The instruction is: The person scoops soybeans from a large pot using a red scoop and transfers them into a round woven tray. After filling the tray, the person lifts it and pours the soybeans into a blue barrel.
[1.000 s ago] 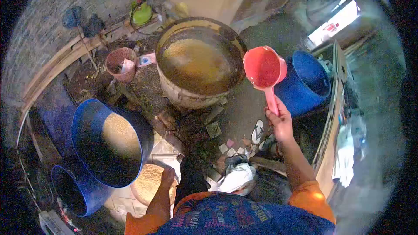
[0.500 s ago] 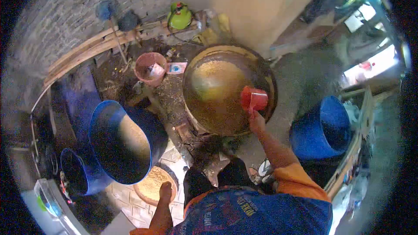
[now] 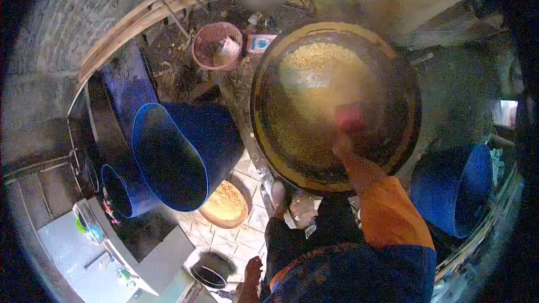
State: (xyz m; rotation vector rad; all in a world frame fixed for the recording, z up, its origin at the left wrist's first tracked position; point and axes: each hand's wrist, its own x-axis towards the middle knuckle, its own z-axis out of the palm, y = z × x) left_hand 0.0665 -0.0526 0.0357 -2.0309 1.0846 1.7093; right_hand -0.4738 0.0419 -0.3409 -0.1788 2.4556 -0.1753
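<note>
My right hand (image 3: 343,147) is closed on a red plastic dipper (image 3: 350,118), blurred by motion. It reaches over a large round cauldron (image 3: 263,151) that holds cloudy liquid. Through the haze, a heap of pale yellow beans or grains (image 3: 325,59) shows toward the cauldron's far side. Down at the bottom of the view, my left hand (image 3: 252,270) hangs beside my leg with its fingers loosely bent and nothing visible in them. Near it on the floor is a dark pot (image 3: 211,269). A round basket (image 3: 225,205) full of yellow grains lies farther up.
Left of the cauldron lean a large blue barrel (image 3: 216,140) and a smaller blue barrel (image 3: 124,191). Another blue barrel (image 3: 443,191) stands at the right. A pink basket (image 3: 218,46) sits at the upper left, near a brick wall (image 3: 73,28). Tiles (image 3: 250,235) cover the floor by my feet.
The camera view has shifted, so the cauldron appears larger and farther right. My right hand with the dipper has moved toward the cauldron's middle. My left hand appears lower, away from the grain basket.
</note>
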